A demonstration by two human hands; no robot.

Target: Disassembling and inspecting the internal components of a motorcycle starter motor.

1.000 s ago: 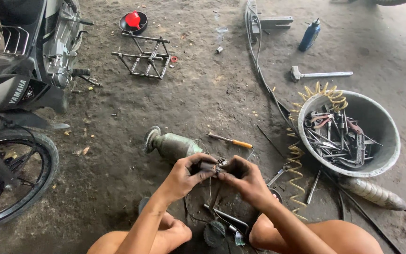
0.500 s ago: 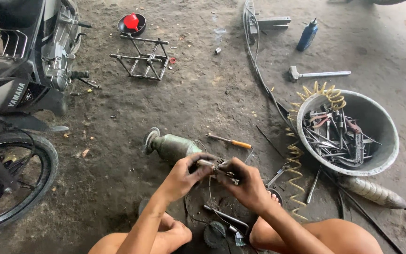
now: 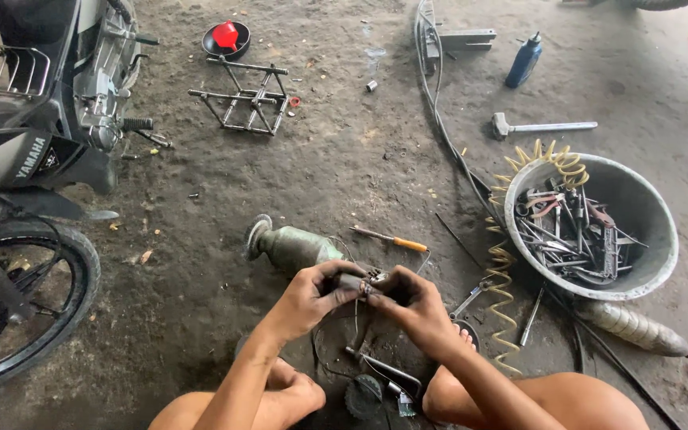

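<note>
Small metal part (image 3: 357,282): we're pinching it between both hands, left hand (image 3: 306,296) and right hand (image 3: 414,304) fingers closed on opposite ends, axis running left-right.

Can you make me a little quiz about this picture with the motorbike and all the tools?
1. True or false: both hands, left hand and right hand, hold one small dark part between them.
2. What fills the grey bucket? A) water B) metal tools C) sand
3. What colour is the screwdriver handle on the ground beyond the hands?

Key: 1 true; 2 B; 3 orange.
</note>
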